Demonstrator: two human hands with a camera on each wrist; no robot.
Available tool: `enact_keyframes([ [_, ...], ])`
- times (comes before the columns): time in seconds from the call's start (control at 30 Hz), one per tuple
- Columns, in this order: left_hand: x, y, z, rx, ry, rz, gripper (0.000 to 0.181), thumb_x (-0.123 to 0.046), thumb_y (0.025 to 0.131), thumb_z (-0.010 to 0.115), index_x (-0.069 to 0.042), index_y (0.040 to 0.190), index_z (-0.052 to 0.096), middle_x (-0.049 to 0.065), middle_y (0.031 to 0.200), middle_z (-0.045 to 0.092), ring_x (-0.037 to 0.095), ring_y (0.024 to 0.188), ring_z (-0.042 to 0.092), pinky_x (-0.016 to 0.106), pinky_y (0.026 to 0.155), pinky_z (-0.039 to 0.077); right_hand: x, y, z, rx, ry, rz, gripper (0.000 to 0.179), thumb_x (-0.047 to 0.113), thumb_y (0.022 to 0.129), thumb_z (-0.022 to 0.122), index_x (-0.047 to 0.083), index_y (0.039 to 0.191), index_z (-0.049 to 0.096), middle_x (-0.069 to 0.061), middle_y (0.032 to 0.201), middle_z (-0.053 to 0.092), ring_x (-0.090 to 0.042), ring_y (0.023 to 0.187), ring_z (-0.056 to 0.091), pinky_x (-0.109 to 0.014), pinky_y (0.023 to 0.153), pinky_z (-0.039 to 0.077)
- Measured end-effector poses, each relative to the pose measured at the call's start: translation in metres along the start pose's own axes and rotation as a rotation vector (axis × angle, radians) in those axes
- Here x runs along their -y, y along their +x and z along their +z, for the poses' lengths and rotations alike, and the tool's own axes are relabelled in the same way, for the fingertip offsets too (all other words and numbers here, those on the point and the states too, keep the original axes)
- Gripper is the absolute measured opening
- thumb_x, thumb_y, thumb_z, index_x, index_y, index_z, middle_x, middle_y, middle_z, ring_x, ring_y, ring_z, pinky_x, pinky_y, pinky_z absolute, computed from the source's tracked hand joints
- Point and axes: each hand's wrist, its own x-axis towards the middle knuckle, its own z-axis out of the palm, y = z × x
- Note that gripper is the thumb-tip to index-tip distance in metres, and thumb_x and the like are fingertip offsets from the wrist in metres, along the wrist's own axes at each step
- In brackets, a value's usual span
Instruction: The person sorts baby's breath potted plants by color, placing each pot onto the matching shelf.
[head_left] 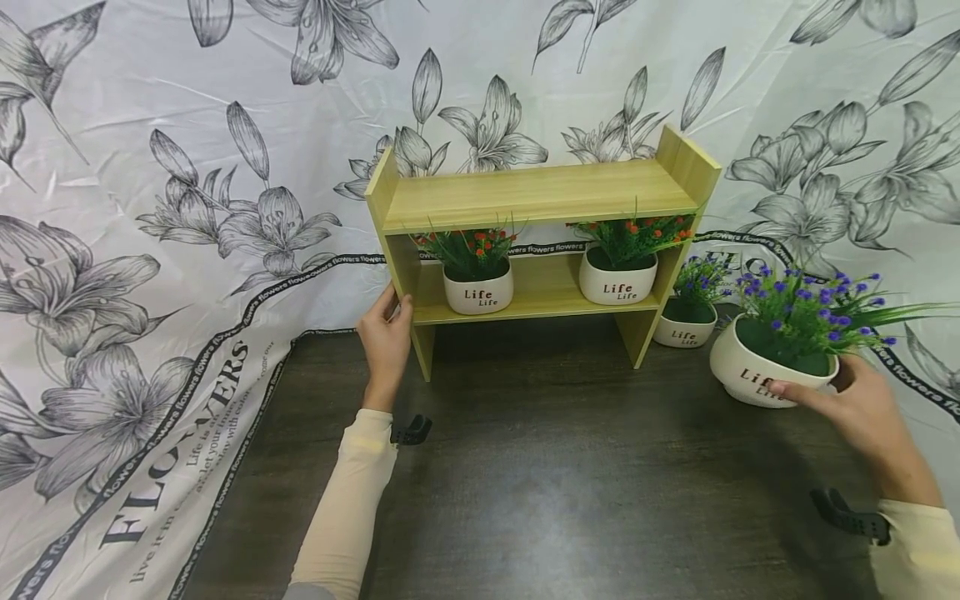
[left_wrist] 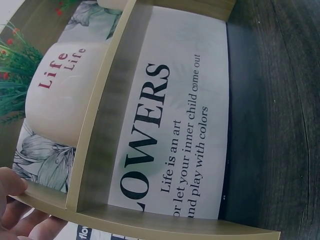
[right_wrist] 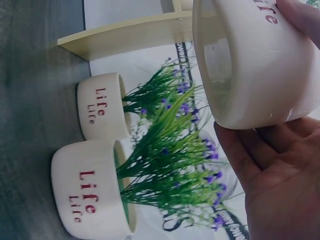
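White flower-printed backdrop (head_left: 480,50) — dark wood-grain tabletop (head_left: 525,442), pale glare (head_left: 547,537).

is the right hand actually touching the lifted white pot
Touching: the right wrist view shows the right hand gripping the white pot, thumb on its lettered side, fingers against the opposite side.

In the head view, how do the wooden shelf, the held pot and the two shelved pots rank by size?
1. Wooden shelf
2. Held pot, probably nearer
3. Left shelved pot, right shelved pot: nearly alike, unranked
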Motion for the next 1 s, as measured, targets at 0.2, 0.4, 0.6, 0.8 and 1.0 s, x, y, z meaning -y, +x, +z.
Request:
enact_keyframes([
  [0.2, 0.002, 0.0, 0.001, -0.004, -0.002, 0.008, 0.038, 0.009, 0.101, 0.065, 0.009, 0.138, 0.066, 0.032, 0.136, 0.066, 0.044, 0.126, 0.068, 0.045, 0.098, 0.059, 0.017, 0.006, -0.006, -0.033, -0.146, 0.059, 0.038, 0.029, 0.092, 0.084, 0.01, 0.111, 0.057, 0.008, 0.089, 0.052, 0.0, 0.073, 0.044, -0.023, 0.056, 0.033],
  [0.4, 0.003, 0.0, 0.001, -0.004, 0.0, 0.011, 0.039, 0.009, 0.101, 0.065, 0.008, 0.139, 0.065, 0.031, 0.137, 0.066, 0.044, 0.127, 0.068, 0.046, 0.098, 0.058, 0.03, 0.018, -0.017, -0.077, -0.245, 0.059, 0.054, 0.034, 0.094, 0.08, -0.005, 0.12, 0.053, -0.006, 0.079, 0.057, -0.003, 0.061, 0.039, -0.027, 0.05, 0.028],
  [0.6, 0.001, 0.0, 0.0, -0.003, -0.016, -0.004, 0.039, 0.009, 0.1, 0.065, 0.009, 0.139, 0.065, 0.033, 0.136, 0.065, 0.045, 0.127, 0.068, 0.045, 0.098, 0.058, 0.042, 0.03, -0.027, -0.131, -0.19, -0.002, 0.043, 0.03, 0.094, 0.08, 0.003, 0.11, 0.052, 0.023, 0.077, 0.049, 0.001, 0.06, 0.039, -0.027, 0.048, 0.028],
  [0.8, 0.001, 0.001, 0.001, -0.006, -0.012, -0.009, 0.039, 0.009, 0.101, 0.065, 0.009, 0.139, 0.065, 0.033, 0.136, 0.065, 0.045, 0.127, 0.067, 0.044, 0.098, 0.057, 0.056, 0.039, -0.037, -0.171, -0.17, -0.065, 0.038, 0.028, 0.095, 0.08, 0.011, 0.096, 0.045, 0.024, 0.066, 0.045, -0.009, 0.047, 0.034, -0.031, 0.043, 0.024],
  [1.0, 0.001, 0.0, 0.001, 0.003, 0.005, -0.011, 0.039, 0.008, 0.101, 0.065, 0.007, 0.141, 0.065, 0.031, 0.137, 0.065, 0.043, 0.128, 0.067, 0.047, 0.099, 0.057, 0.069, 0.045, -0.04, -0.189, -0.175, -0.087, 0.034, 0.028, 0.095, 0.08, 0.016, 0.096, 0.048, 0.029, 0.071, 0.046, -0.002, 0.051, 0.037, -0.029, 0.044, 0.024],
])
